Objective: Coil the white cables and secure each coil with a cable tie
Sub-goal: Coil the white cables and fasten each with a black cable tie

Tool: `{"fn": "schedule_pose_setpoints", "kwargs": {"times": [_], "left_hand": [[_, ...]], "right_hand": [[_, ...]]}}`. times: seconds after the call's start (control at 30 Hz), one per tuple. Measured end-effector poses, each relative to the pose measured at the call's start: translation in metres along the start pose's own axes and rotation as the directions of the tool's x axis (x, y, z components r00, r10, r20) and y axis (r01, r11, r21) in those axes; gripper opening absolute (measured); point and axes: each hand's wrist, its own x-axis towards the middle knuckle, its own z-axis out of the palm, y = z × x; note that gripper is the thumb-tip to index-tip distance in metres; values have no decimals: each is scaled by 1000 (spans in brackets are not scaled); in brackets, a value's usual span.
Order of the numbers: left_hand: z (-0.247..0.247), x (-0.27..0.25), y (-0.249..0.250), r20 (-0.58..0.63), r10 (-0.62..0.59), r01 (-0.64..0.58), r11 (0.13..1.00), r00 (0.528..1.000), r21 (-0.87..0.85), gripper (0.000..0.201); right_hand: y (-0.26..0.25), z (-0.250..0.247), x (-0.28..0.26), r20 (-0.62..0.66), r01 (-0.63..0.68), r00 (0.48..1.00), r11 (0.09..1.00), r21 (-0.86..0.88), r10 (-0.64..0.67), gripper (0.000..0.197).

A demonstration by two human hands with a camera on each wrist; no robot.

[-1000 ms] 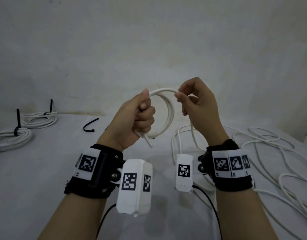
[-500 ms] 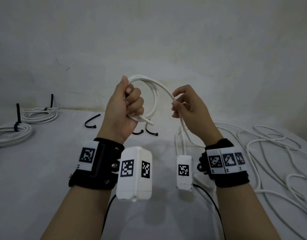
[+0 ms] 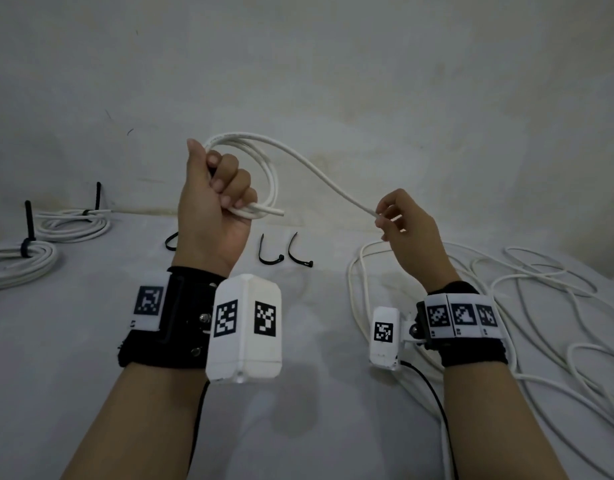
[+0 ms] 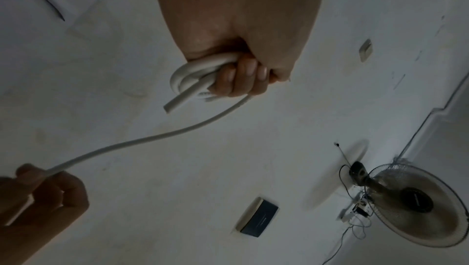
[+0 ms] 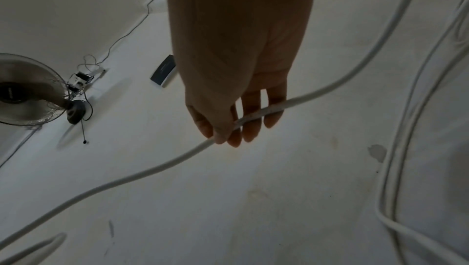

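Loose white cable (image 3: 541,306) sprawls across the table (image 3: 91,341) at right, running off frame. The left hand (image 3: 212,202) fists a small coil (image 3: 264,181); the right hand (image 3: 407,226) pinches its trailing strand. Two tied coils (image 3: 49,244) lie far left, partly cropped.

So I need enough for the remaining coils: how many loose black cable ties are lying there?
3: one partly hidden behind the left wrist, two side by side on the surface between the hands. More may be hidden.
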Motion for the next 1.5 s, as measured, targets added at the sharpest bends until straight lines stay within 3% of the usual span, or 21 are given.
{"fn": "schedule_pose_setpoints", "kwargs": {"times": [0.17,0.3,0.43,0.53,0.63,0.8,0.9,1.03,1.13,1.23,1.4,1.5], "left_hand": [[-4,4,-3,40,18,-19,999,999,28,41],[-6,6,-4,14,44,-45,994,999,101,40],[-6,7,-5,10,32,-33,989,999,146,38],[-3,4,-11,54,-31,19,976,998,216,36],[3,-3,-22,133,-122,69,935,984,347,34],[10,-14,-33,181,-268,157,870,946,467,33],[13,-19,-36,196,-329,192,840,924,508,31],[18,-22,-40,253,-405,243,835,878,493,35],[22,-27,-45,216,-463,339,833,860,436,40],[24,-30,-46,214,-479,360,831,851,425,38],[25,-28,-39,217,-410,316,876,886,364,27],[23,-22,-32,177,-357,310,918,917,248,26]], "right_hand": [[-13,0,1,188,54,982,989,-140,-27,19],[-47,-7,0,405,95,914,972,-217,1,17],[-86,-17,-9,562,128,827,979,-158,-18,16],[-108,-22,-16,608,160,789,985,-67,-87,16],[-118,-26,-19,538,229,818,973,21,-204,15],[-114,-24,-14,263,290,914,951,110,-309,9],[-110,-18,-12,120,312,938,944,107,-324,6],[-101,-13,-8,-52,320,947,944,77,-317,19],[-97,-9,-7,-96,314,947,947,70,-307,22],[-94,-10,-6,-128,310,945,948,64,-301,20],[-82,-13,-4,-154,278,955,948,157,-254,19],[-71,-16,-2,-70,209,977,968,141,-200,20]]}}
